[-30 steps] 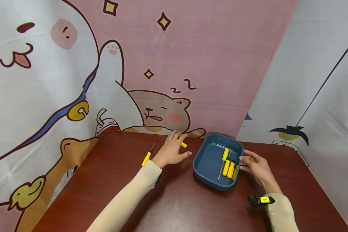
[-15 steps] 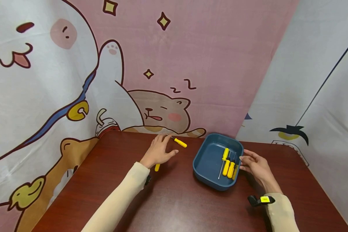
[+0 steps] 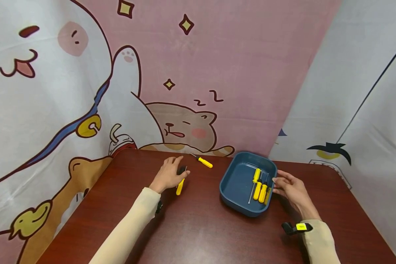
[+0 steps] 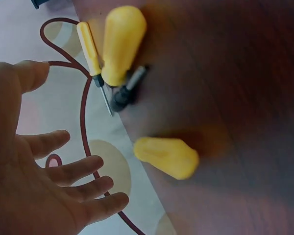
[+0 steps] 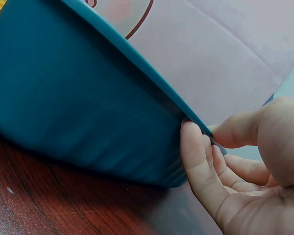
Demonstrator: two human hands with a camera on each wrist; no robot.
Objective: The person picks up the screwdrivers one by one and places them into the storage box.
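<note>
Left of centre, left hand: The left hand (image 3: 167,176) is poising just beside a near screwdriver (image 3: 180,187), fingers spreading loosely apart, and the left wrist view is showing nothing in its grip!

Left of centre, near screwdriver: Resting on the brown table (image 3: 198,227), it's pointing its yellow handle towards the bottom of the frame, the thumb lying close to its shaft.

Left wrist view, yellow handles: Two are showing out of focus, a lower handle (image 4: 166,157) to the right of the fingertips and an upper handle (image 4: 125,39) near the top; which one is matching the near screwdriver, I can't tell.

Upper middle of the table, far screwdriver (image 3: 205,162): It's lying near the far edge, between hand and box, its shaft slanting to the upper left.

Right of centre, box: What a tidy blue box (image 3: 239,209), sitting flat and carrying loose screwdrivers (image 3: 258,190), at least three, bunching towards its right wall!

Right of the box, right hand: The right hand (image 3: 293,192) is pinching the right rim, thumb and fingers closing in on either side of that thin wall.

Right wrist, band: A black band (image 3: 297,228) is wrapping the cuff.

Background, cloth: Cartoon animals are covering the hanging cloth (image 3: 250,73).
</note>
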